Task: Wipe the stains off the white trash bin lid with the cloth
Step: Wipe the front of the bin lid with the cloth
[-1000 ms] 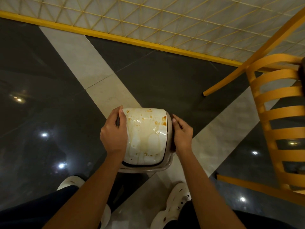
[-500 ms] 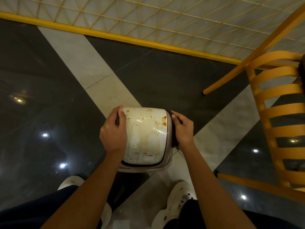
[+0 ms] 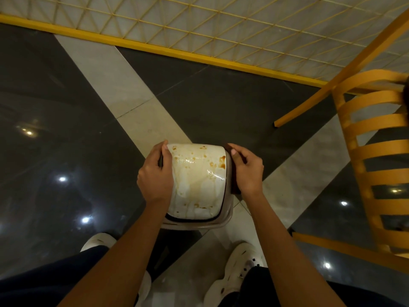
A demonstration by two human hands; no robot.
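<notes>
Trash bin lid (image 3: 197, 178), stained white, between 2 hands: left hand (image 3: 155, 173) fingers curl round one edge (steadying it, likely); right hand (image 3: 247, 171) fingers pinch a dark cloth (image 3: 235, 187) against the other.

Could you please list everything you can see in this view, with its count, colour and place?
white domed plastic trash bin lid: one, white with brown stains, centre, on the bin.
beige plastic bin rim: one, beige, below the lid's near edge.
dark brown cloth: one, dark brown, against the lid's right side, under the right hand.
yellow slatted chair: one, yellow, right edge.
yellow lattice panel: one, yellow, along the top.
glossy tiled floor: dark grey with pale bands, all around.
white shoes: two, white, bottom.
left hand: one, gripping the lid's left edge.
right hand: one, holding the cloth at the lid's right edge.
</notes>
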